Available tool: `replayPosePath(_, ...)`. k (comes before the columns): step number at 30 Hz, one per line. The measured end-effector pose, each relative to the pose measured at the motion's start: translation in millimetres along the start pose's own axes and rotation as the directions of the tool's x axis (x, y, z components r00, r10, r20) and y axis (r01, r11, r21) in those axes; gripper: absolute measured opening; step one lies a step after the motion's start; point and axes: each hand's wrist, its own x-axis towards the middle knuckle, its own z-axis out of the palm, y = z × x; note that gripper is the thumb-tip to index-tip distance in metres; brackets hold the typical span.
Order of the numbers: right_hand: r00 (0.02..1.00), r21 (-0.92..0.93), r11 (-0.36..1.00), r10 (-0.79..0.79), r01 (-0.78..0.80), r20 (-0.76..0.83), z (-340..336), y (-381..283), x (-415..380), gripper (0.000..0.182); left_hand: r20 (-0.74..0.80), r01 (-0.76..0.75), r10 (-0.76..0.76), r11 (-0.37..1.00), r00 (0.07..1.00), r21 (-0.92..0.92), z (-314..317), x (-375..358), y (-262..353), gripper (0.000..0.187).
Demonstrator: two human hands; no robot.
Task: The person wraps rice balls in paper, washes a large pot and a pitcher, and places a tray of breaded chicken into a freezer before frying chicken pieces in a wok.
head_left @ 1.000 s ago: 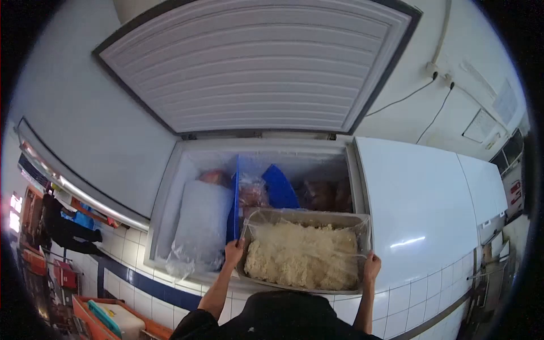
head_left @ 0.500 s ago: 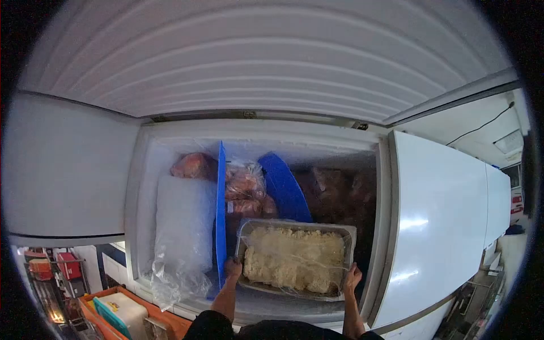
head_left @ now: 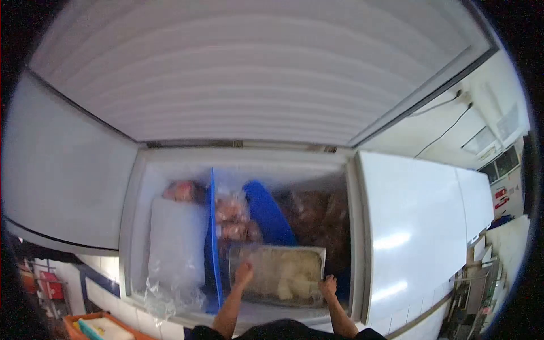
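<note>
A metal tray (head_left: 326, 258) of pale, lumpy food (head_left: 292, 280) lies inside the opened chest freezer (head_left: 358, 238). Hazy clear film seems to cover the food, though motion blur hides its edges. My left hand (head_left: 243, 275) is over the tray's left part, fingers curled; what they hold is too blurred to make out. At the tray's right rim, my right hand (head_left: 328, 285) has its fingers closed on the edge. Just left of the tray stands a blue divider (head_left: 213, 226).
A large frosty plastic bag (head_left: 175, 238) fills the freezer's left side. Bagged pinkish food (head_left: 231, 215) and a curved blue panel (head_left: 269, 212) lie behind the tray, darker bags (head_left: 320, 212) at right. The lid (head_left: 255, 73) stands raised. An orange crate (head_left: 73, 328) sits lower left.
My left hand has moved from the tray's left rim inward over the food. My right hand stays at the right rim. The camera view has shifted, and the food's visible surface looks different.
</note>
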Motion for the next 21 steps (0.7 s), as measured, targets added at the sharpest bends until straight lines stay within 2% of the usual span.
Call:
replayPosePath(1, 0.98, -0.032, 0.982, -0.187, 0.185, -0.06, -30, -20, 16, 0.035, 0.144, -0.063, 0.055, 0.997, 0.988, 0.046, -1, -3, 4, 0.035)
replayPosePath(2, 0.963, 0.114, 0.965, -0.25, 0.238, 0.102, -62, -42, 51, 0.031, 0.13, 0.01, 0.006, 0.992, 0.991, -0.123, 6, -20, 8, 0.033)
replayPosePath(3, 0.907, 0.258, 0.928, -0.334, 0.269, 0.256, -137, -99, 88, 0.026, 0.175, -0.107, 0.15, 0.967, 0.973, -0.233, -12, -41, 23, 0.029)
replayPosePath(4, 0.86, 0.306, 0.857, -0.478, 0.414, 0.176, -202, -148, 114, 0.021, 0.135, 0.035, -0.016, 0.989, 0.991, -0.141, -23, -70, 47, 0.028)
replayPosePath(5, 0.794, 0.285, 0.765, -0.607, 0.578, 0.019, -270, -193, 136, 0.02, 0.073, -0.189, 0.196, 0.977, 0.978, -0.099, -2, -72, 11, 0.027)
replayPosePath(6, 0.769, 0.395, 0.666, -0.598, 0.633, -0.225, -352, -245, 132, 0.016, -0.001, -0.34, 0.341, 0.94, 0.94, -0.021, 4, -81, -7, 0.028)
replayPosePath(7, 0.645, 0.311, 0.57, -0.613, 0.761, -0.456, -411, -285, 146, 0.012, -0.061, -0.467, 0.471, 0.881, 0.88, 0.072, 1, -87, -18, 0.03)
replayPosePath(8, 0.423, 0.16, 0.427, -0.641, 0.89, -0.641, -492, -326, 134, 0.009, -0.095, -0.479, 0.485, 0.874, 0.869, 0.08, -13, -99, -17, 0.03)
replayPosePath(9, 0.291, 0.064, 0.366, -0.608, 0.929, -0.738, -564, -366, 114, 0.009, -0.196, -0.433, 0.424, 0.901, 0.884, -0.001, -33, -132, -8, 0.029)
replayPosePath(11, -0.166, -0.33, 0.274, -0.487, 0.903, -0.857, -658, -424, 130, 0.007, -0.38, -0.351, 0.263, 0.918, 0.887, -0.186, -67, -195, 8, 0.027)
replayPosePath(13, -0.161, -0.395, 0.318, -0.568, 0.862, -0.807, -732, -478, 135, 0.011, -0.25, -0.108, -0.023, 0.861, 0.968, -0.497, -84, -218, -22, 0.03)
replayPosePath(14, -0.176, -0.443, 0.316, -0.612, 0.839, -0.771, -753, -494, 159, 0.015, -0.258, -0.113, -0.043, 0.82, 0.965, -0.562, -75, -209, -75, 0.031)
replayPosePath(15, -0.057, -0.48, 0.428, -0.698, 0.766, -0.714, -763, -503, 173, 0.019, -0.269, -0.116, -0.077, 0.766, 0.96, -0.632, -62, -207, -122, 0.033)
replayPosePath(16, 0.062, -0.54, 0.502, -0.768, 0.676, -0.637, -773, -515, 208, 0.024, -0.382, -0.167, -0.182, 0.675, 0.906, -0.718, -84, -235, -104, 0.027)
replayPosePath(17, -0.113, -0.763, 0.374, -0.859, 0.527, -0.499, -773, -529, 313, 0.034, -0.47, -0.236, -0.315, 0.564, 0.825, -0.792, -107, -259, -83, 0.025)
replayPosePath(18, -0.011, -0.741, 0.357, -0.898, 0.568, -0.441, -758, -525, 321, 0.042, -0.64, -0.091, -0.279, 0.872, 0.716, -0.481, -130, -282, -66, 0.033)
replayPosePath(19, 0.183, -0.823, 0.432, -0.902, 0.369, -0.391, -743, -547, 394, 0.044, -0.652, -0.043, -0.343, 0.865, 0.677, -0.499, -150, -299, -49, 0.04)
replayPosePath(20, 0.377, -0.731, 0.52, -0.847, 0.442, -0.375, -741, -564, 368, 0.043, -0.681, -0.141, -0.342, 0.825, 0.647, -0.548, -174, -324, -21, 0.036)
replayPosePath(21, -0.21, -0.86, 0.265, -0.899, 0.435, -0.384, -732, -580, 494, 0.04, -0.62, -0.071, -0.42, 0.788, 0.663, -0.611, -174, -318, -30, 0.036)
